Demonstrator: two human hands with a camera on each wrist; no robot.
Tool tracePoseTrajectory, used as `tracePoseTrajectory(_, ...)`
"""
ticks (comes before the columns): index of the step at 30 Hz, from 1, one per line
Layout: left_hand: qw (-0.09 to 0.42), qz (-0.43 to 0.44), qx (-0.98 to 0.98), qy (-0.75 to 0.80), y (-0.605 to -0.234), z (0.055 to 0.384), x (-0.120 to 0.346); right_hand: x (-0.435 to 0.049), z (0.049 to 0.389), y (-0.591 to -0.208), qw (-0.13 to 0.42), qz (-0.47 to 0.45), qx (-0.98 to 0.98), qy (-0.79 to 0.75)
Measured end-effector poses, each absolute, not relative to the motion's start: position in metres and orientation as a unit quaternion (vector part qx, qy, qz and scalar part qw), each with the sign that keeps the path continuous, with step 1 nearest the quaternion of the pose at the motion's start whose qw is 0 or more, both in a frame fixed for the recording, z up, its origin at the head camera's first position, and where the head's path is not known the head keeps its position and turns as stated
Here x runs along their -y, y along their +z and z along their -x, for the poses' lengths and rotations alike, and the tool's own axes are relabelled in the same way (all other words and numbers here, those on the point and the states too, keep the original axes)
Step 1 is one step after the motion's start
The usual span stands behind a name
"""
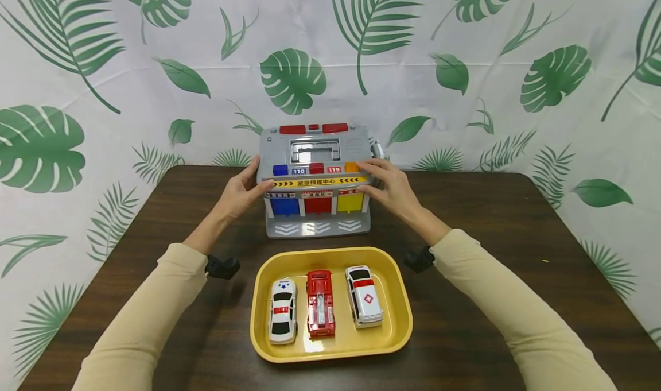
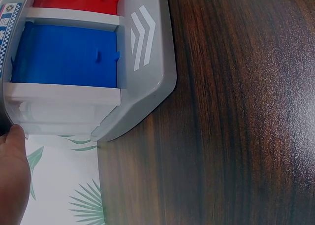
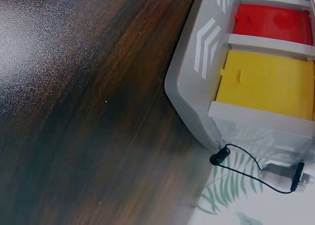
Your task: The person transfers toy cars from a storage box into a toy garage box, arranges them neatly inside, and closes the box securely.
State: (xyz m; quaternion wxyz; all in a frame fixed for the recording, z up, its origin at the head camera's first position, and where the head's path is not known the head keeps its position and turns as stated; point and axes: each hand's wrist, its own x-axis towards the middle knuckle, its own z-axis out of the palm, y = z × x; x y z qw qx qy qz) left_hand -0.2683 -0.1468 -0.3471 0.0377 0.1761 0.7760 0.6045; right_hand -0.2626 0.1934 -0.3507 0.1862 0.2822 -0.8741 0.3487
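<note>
A grey toy garage (image 1: 356, 150) with blue, red and yellow doors stands at the back of the table. My left hand (image 1: 234, 196) holds its roof at the left end, thumb on the front edge and fingers along the side. At the right end my right hand (image 1: 395, 190) grips the roof, fingers by the orange block (image 1: 351, 166) and thumb lower on the front. In the left wrist view the blue door (image 2: 69, 55) is closed, with part of the left hand (image 2: 14, 178) at the edge. The yellow door (image 3: 268, 84) looks closed in the right wrist view, where the right hand is out of sight.
In front of the garage sits a yellow tray (image 1: 330, 357) holding a white police car (image 1: 282, 316), a red fire truck (image 1: 321, 299) and a white ambulance (image 1: 365, 299). A black cord (image 3: 241, 173) hangs at the garage's right side. Behind the dark wooden table (image 1: 496, 253) is a leaf-patterned cloth (image 1: 206, 92).
</note>
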Motion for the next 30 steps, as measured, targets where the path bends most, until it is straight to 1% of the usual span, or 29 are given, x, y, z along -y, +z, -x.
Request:
tracePoseTrajectory(7, 0.028, -0.175, -0.777, 0.604, -0.363, 0.280, 0.151, -0.191, 0.262, -0.347, 0.188, -0.279, 0.881, 0.332)
tracePoseTrajectory(21, 0.038, -0.171, -0.785, 0.594, -0.341, 0.260, 0.145, -0.193, 0.257, -0.349, 0.170, -0.264, 0.890, 0.329)
tracePoseTrajectory(26, 0.039, -0.174, -0.786, 0.593, -0.341, 0.260, 0.145, -0.198, 0.251, -0.348, 0.181, -0.258, 0.890, 0.330)
tracePoseTrajectory(30, 0.037, -0.173, -0.786, 0.592, -0.340, 0.260, 0.144, -0.203, 0.238, -0.346, 0.189, -0.243, 0.885, 0.349)
